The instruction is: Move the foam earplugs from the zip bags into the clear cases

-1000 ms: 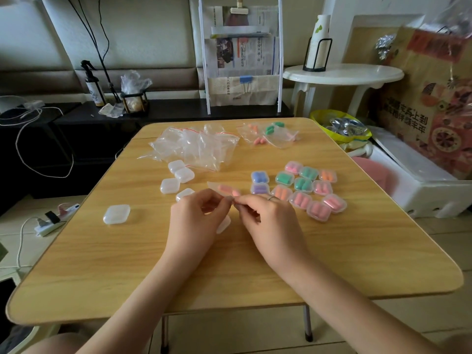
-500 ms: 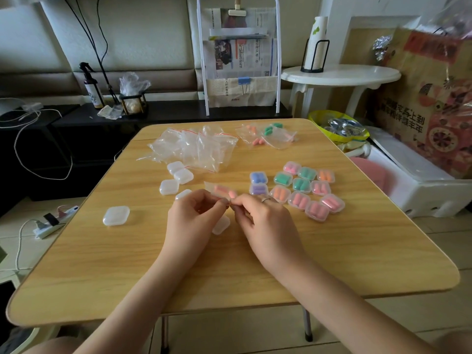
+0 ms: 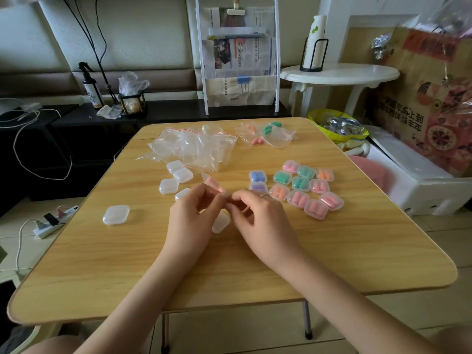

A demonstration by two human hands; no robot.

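Between both hands, above the table, the small zip bag of pink earplugs now tilts up higher than a second ago; left hand and right hand each pinch its mouth, likely prying it open over an empty case, filled cases lying right

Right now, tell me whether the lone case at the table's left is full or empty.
Empty. The lone case looks plain white, with no coloured plugs showing through, unlike the filled cases on the right.
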